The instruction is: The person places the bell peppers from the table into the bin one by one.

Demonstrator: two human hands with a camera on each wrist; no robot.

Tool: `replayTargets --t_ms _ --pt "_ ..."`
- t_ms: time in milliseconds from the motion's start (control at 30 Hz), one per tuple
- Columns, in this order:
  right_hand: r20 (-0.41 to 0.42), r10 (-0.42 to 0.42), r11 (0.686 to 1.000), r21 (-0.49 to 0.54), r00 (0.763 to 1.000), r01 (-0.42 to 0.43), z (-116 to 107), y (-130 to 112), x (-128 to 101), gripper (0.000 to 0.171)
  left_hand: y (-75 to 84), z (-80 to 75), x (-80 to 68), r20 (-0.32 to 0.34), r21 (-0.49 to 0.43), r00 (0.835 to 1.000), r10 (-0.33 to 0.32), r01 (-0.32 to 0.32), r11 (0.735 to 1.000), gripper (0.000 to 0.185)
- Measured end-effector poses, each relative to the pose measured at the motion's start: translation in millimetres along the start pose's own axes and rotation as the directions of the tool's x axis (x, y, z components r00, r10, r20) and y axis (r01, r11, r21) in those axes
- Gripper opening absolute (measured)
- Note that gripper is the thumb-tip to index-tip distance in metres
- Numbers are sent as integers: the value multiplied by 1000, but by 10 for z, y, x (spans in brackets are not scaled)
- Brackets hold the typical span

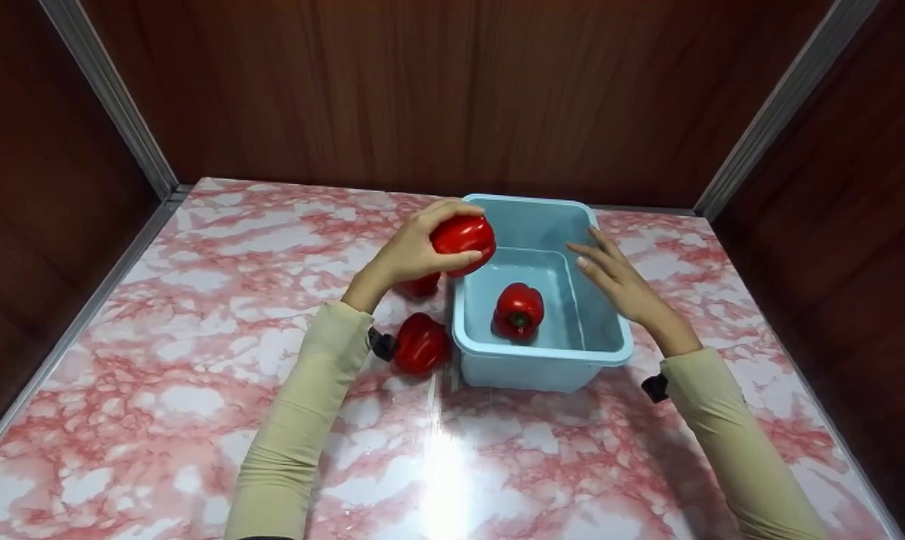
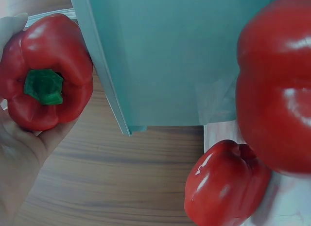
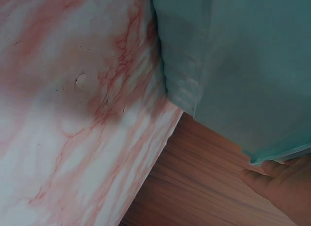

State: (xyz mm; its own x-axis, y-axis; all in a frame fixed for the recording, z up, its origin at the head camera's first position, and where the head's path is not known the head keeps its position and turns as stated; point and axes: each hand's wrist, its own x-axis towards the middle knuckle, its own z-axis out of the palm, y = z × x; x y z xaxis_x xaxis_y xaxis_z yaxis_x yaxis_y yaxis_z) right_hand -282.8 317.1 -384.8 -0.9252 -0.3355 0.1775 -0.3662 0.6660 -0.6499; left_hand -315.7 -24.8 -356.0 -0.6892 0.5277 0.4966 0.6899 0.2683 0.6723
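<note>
Overhead, glossy red pepper (image 1: 463,238) (green stem) in left hand (image 1: 411,251)

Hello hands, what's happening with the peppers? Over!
Left hand grips red pepper over tub rim. Right hand open on far rim. One pepper inside, two beside it.

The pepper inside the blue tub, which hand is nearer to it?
Right, narrowly. The right hand rests on the tub's right rim beside that pepper; the left hand holds another pepper above the left rim.
</note>
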Motion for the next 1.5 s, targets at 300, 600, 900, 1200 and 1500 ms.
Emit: replayTargets --t_ms 300,600,900,1200,1500 --pt "9 9 1000 5 1000 -9 -4 -4 5 44 5 13 25 0 23 1000 9 -9 1000 57" --pt "-7 26 1000 2 1000 -26 12 -7 -15 48 -2 36 43 -2 19 1000 24 -24 1000 56" --pt "-2 -4 1000 9 1000 4 -22 -138 -55 43 3 59 77 8 10 998 66 -66 998 53" --pt "1 -6 1000 18 1000 6 -55 -446 -133 42 23 79 127 13 3 995 101 -101 995 52" --pt "5 5 1000 18 1000 -5 -57 -447 -134 42 26 132 170 10 33 985 171 -172 985 53"
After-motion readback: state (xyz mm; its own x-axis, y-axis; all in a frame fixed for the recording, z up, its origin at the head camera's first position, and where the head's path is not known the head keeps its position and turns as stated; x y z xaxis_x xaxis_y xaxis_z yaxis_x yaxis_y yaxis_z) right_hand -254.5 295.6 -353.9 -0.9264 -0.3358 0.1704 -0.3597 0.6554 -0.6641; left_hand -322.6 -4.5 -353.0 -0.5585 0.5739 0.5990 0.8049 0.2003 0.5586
